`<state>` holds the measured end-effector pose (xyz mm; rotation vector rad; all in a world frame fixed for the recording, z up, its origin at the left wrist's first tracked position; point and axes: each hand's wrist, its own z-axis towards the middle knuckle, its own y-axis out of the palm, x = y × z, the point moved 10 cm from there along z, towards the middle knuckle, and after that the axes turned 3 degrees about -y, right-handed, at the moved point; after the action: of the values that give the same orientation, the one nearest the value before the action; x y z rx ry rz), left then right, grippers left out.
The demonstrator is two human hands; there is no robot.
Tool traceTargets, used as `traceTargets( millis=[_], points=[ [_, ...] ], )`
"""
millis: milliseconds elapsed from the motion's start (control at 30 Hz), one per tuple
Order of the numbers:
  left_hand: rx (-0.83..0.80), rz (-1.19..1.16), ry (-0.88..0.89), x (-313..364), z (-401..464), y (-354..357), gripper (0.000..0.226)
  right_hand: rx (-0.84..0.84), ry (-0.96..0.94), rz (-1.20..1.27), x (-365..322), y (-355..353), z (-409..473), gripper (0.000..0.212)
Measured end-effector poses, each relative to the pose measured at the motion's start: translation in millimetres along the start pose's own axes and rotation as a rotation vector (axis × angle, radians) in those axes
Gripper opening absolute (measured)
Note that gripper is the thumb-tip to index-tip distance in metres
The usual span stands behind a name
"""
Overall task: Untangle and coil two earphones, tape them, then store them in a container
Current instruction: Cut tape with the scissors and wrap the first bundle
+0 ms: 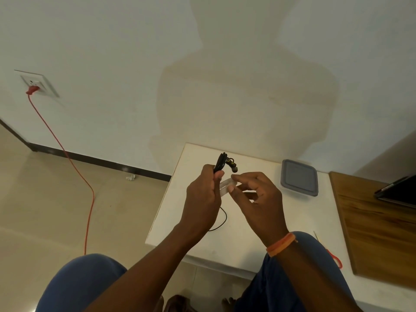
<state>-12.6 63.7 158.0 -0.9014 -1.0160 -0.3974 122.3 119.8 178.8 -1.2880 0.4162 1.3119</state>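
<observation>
The left hand (202, 194) is holding a coiled black wired earphone (221, 164) upright above the small white table (236, 251), its fingers curled round the lower part of the bundle, so its grip is clamped on the coil. An earbud with a yellow marking is dangling from the top of the coil, and a loose length of black cable is trailing below the hand and looping down onto the table. The right hand (256, 199) is pinching a strip of clear sticky tape (226, 186) between thumb and forefinger, its grip closed on the tape, which is reaching across to the left hand just beneath the coil. An orange wristband (281, 244) is sitting on the right wrist. A rectangular clear plastic container with a grey lid (299, 177) is resting on the table, well apart from the hands on the right side. Farther right, a brown wooden board (378, 233) is lying on the table. A red cable (74, 167) is hanging from a white wall socket (37, 83) down to the floor on the left.
</observation>
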Motion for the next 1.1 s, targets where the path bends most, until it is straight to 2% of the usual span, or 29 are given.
traceTargets(
  millis=[267, 400, 600, 733, 933, 1100],
  points=[
    [-0.02, 0.023, -0.024, -5.8, 2.0, 4.6, 0.037, -0.012, -0.014, 0.02, 1.7, -5.1, -1.2, 0.014],
    [-0.059, 0.061, -0.025, -8.7, 2.7, 10.0, 0.039, -0.017, 0.061, 0.04, 14.6, -2.8, 0.1, 0.01],
    [-0.104, 0.12, -0.03, -13.6, 1.8, 17.3, 0.033, 0.016, 0.105, 0.05, 21.5, -8.7, 1.5, 0.011],
    [-0.124, 0.136, -0.049, -16.5, 1.5, 22.6, 0.019, 0.018, 0.13, 0.081, 25.1, -8.3, 2.2, 0.015],
    [-0.148, 0.137, -0.04, -13.8, 2.6, 23.1, 0.024, 0.049, 0.478, 0.522, 60.7, -6.1, -6.9, 0.021],
    [-0.181, 0.139, -0.052, -15.2, 2.4, 28.0, 0.02, 0.044, 0.709, 0.743, 84.7, 1.8, -11.5, 0.021]
  ],
)
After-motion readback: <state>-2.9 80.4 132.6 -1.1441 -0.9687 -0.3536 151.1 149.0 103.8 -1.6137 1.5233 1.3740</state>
